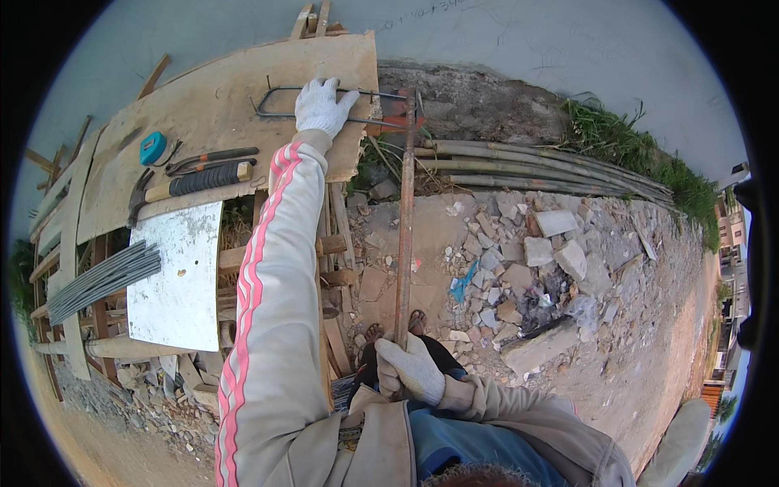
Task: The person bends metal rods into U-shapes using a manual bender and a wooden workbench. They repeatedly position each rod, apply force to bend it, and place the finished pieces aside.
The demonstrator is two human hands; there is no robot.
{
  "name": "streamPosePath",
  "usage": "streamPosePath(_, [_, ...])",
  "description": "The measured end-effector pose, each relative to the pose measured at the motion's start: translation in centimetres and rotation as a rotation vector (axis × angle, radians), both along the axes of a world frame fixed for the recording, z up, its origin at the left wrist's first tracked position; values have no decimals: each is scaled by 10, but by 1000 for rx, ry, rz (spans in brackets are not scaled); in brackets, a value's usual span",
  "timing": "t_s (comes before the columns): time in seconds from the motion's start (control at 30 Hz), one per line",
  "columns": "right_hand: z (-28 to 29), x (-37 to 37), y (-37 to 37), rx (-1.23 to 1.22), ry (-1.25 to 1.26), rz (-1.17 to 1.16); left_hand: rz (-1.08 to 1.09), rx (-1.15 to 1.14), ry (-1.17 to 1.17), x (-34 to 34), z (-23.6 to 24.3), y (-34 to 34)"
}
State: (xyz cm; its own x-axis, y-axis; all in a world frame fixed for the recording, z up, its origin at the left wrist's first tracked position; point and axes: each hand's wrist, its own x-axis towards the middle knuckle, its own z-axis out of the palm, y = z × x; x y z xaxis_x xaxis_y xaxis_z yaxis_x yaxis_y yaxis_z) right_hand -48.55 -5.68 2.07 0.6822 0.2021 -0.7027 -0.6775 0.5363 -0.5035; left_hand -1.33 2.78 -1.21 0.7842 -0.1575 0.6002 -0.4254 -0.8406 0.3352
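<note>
My gloved left hand (322, 108) curls over a bent steel rod (280, 89), which forms a long loop on a plywood board (223, 73) and meets a reddish bending fitting (393, 112) at the board's right edge. My gloved right hand (408, 369), low in view, grips a long rusty bar (406, 235) reaching up to that fitting. Left of the loop lie a blue tape measure (153, 148), a pair of long-handled tools (219, 156) and a hammer (203, 180) with a dark-wrapped handle. A bundle of cut rods (105, 280) rests across a white panel (174, 272).
Long poles (535, 162) lie along a pale wall (584, 40), beside grass (608, 130). Broken concrete rubble (535, 280) covers the ground at right. My feet show beside the bar. The board sits on rough timber framing (97, 308). Buildings show at the far right edge.
</note>
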Motion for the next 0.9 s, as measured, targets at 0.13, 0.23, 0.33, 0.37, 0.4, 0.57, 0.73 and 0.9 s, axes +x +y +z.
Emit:
streamPosePath(0.13, [24,-16,-43,51,-89,16,-79,-34,-120,-18,14,-5])
streamPosePath(0.23, [35,-16,-56,31,-208,15,-197,41,-139,-44,23,-21])
streamPosePath(0.33, [41,2,-70,-73,-338,-9,-314,89,-166,-86,16,-59])
streamPosePath(0.37, [42,10,-75,-124,-393,-10,-280,132,-118,-95,14,-70])
streamPosePath(0.4, [43,17,-80,-175,-448,-9,-236,182,-40,-100,13,-79])
streamPosePath(0.57, [44,59,-121,-486,-627,-69,-67,195,-1,-105,6,-103])
streamPosePath(0.73, [37,126,-189,-350,-678,-231,-39,177,27,-100,3,-105])
streamPosePath(0.9, [32,229,-267,-666,-701,-100,-147,17,-87,-105,4,-95])
